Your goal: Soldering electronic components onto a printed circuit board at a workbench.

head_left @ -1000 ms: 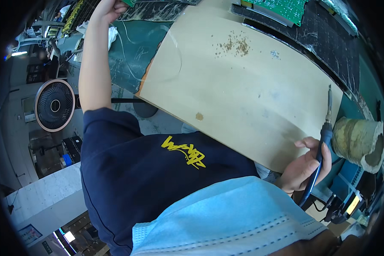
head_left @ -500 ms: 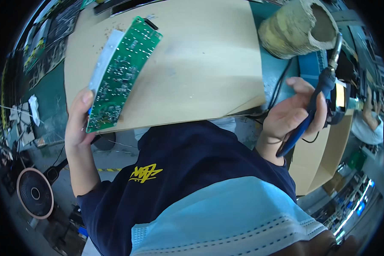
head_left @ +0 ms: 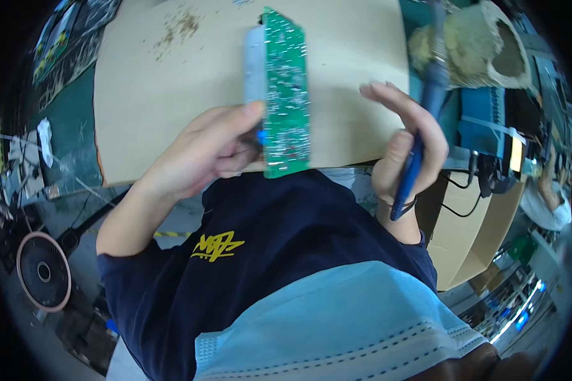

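A long green circuit board (head_left: 287, 95) with many solder joints is held up over the work surface, its soldered face toward me. Along its left side runs a pale grey metal strip (head_left: 254, 70). My left hand (head_left: 213, 143) is closed around the board's lower left edge, thumb at the front. To the right, my right hand (head_left: 410, 143) holds a soldering iron (head_left: 418, 143) with a dark blue handle. The iron points up and away, its tip blurred by motion. Some fingers of that hand stretch toward the board without touching it.
Brown cardboard (head_left: 171, 101) covers the bench, with brown crumbs (head_left: 183, 26) at its far left. A rough, yellowish hollow cylinder (head_left: 470, 47) lies at the far right by a blue box (head_left: 483, 120). A fan (head_left: 44, 272) stands at lower left, a cardboard box (head_left: 470, 235) at right.
My left hand has brought the circuit board right and turned it more upright. My right hand has moved left toward the board with the soldering iron. The view has shifted slightly.
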`<state>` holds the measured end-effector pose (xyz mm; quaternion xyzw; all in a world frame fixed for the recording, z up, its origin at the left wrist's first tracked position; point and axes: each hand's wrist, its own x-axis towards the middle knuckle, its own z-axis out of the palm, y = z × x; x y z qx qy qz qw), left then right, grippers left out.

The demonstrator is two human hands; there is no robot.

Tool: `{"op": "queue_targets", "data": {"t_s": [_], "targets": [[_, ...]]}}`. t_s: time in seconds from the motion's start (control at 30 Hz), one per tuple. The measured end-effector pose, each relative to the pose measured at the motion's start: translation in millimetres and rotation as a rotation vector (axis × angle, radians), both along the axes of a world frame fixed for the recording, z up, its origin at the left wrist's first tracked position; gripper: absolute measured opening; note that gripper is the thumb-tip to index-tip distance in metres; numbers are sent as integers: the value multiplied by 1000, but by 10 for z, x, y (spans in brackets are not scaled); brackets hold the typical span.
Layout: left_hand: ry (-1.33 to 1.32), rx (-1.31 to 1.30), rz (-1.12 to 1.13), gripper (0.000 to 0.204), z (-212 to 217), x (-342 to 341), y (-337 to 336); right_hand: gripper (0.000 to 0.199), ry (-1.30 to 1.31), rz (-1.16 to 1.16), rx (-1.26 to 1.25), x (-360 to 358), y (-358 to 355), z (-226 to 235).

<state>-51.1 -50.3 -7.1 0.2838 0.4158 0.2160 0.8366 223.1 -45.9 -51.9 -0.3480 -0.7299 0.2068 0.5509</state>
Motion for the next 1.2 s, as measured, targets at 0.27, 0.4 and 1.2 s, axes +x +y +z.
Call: {"op": "queue_targets", "data": {"t_s": [0.27,0.4,1.2], "targets": [[155,290,-143,44,-180,-95,-79,64,-153,307,-204,-401,35,38],[400,538,-164,34,-182,-233,-71,66,-178,318,-224,-481,20,26],[130,1115,169,85,-207,304,-157,56,214,123,-181,-841,-163,67]]}}
